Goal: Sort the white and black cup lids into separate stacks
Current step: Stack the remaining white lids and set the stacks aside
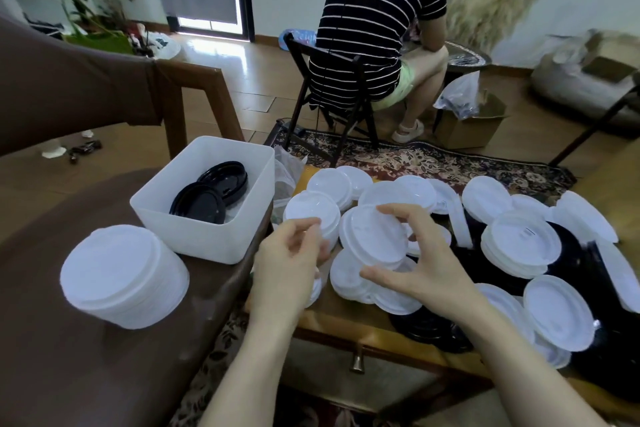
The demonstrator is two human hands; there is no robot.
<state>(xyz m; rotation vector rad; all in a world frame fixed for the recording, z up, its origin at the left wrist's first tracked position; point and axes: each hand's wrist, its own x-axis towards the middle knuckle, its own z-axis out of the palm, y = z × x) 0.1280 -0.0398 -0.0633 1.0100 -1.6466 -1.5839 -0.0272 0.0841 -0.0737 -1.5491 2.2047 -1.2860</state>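
My right hand (420, 263) grips a white lid (375, 236) by its rim, thumb low and fingers on top, tilted above the pile. My left hand (289, 262) hovers just left of it with fingers loosely curled, holding nothing that I can see. Many loose white lids (523, 243) lie mixed over black lids (429, 326) on the low wooden table (346, 326). A tall stack of white lids (123, 274) stands on the brown seat at left. Black lids (207, 194) lie inside a white plastic bin (204, 232).
The bin and white stack sit on a brown cushioned seat (69, 357) left of the table. A person in a striped shirt (374, 28) sits on a folding chair beyond the table, back turned. A cardboard box (467, 125) stands on the patterned rug.
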